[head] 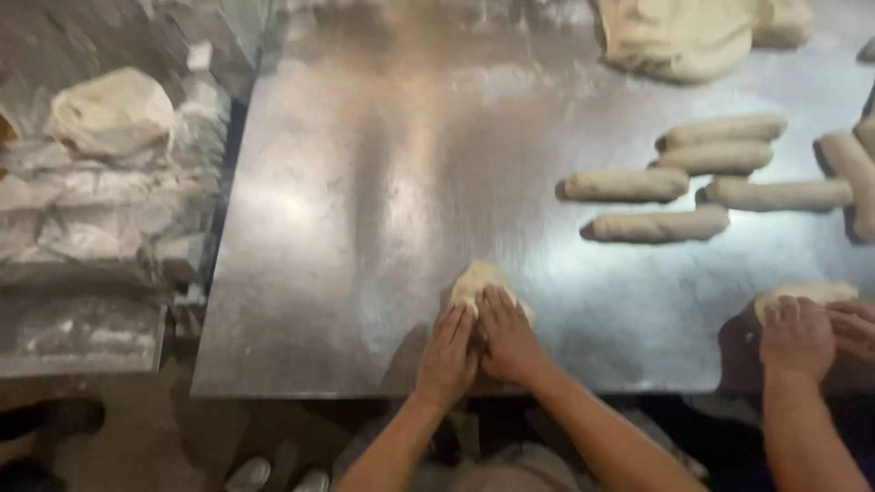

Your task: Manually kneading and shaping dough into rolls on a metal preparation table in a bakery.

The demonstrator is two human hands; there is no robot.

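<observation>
Both hands press flat on one small dough piece (480, 281) near the front edge of the steel worktop (365, 228): the left hand (448, 351) and right hand (507, 337) lie side by side, fingers spread over it. Rolled dough logs (674, 182) lie to the right. A co-worker's hand (797, 333) presses another piece (807, 293). A dough mass (684, 36) sits at the far edge.

- This is looking like a bakery's working kitchen — a wide steel tabletop (365, 228), dusted with flour, is filling the view.
- Rolled dough logs (661, 225) are lying in rows, with a big dough mass (679, 36) sitting beyond them.
- Two people's hands (478, 342) are working dough pieces (476, 281) side by side — production work, not home cooking.
</observation>
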